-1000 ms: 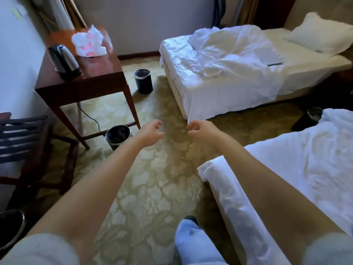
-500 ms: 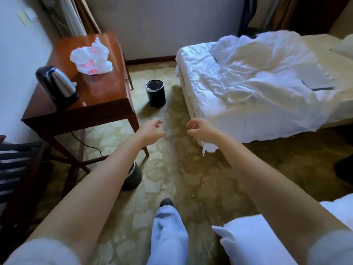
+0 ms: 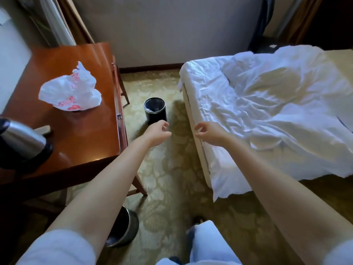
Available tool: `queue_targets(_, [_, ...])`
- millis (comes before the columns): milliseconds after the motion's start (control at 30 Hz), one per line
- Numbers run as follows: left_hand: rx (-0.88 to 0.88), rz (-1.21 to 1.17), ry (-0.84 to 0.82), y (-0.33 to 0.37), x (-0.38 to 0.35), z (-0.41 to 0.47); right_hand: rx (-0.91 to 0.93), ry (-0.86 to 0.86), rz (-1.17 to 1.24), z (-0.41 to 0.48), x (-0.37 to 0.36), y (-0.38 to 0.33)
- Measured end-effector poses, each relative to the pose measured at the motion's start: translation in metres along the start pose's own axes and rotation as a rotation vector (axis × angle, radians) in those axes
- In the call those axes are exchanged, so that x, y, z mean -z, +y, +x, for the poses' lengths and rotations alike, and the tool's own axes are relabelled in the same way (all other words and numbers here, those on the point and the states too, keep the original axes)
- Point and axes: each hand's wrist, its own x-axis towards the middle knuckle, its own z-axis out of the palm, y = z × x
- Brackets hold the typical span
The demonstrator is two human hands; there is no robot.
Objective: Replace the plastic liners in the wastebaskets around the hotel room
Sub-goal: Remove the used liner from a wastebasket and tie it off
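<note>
Both empty, fingers loosely curled: left hand [image 3: 158,131], right hand [image 3: 208,132]. Black wastebasket [image 3: 155,111] stands upright on the carpet just past the left hand, between table [image 3: 86,131] and bed [image 3: 267,111]. Left is nearer, so I'd reach ahead and down to the rim.

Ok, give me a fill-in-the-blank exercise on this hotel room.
On the wooden table, beyond the kettle, lies a crumpled white plastic ____.
The black wastebasket stands on the carpet between the table and the ____.
The left hand and the right hand both hold ____.
Missing: bag; bed; nothing.
</note>
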Motion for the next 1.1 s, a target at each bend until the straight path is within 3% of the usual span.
queue_targets(500, [0.164,0.091,0.084,0.001,0.114,0.331,0.071,-0.142,-0.038,0.393,0.089,-0.03])
queue_targets(800, [0.252,0.041,0.014,-0.067,0.183,0.502,-0.002,-0.179,-0.074,0.58,0.068,-0.062])
queue_targets(1100, [0.351,-0.04,-0.017,-0.141,0.203,0.647,-0.04,-0.246,-0.161,0.732,0.022,-0.057])
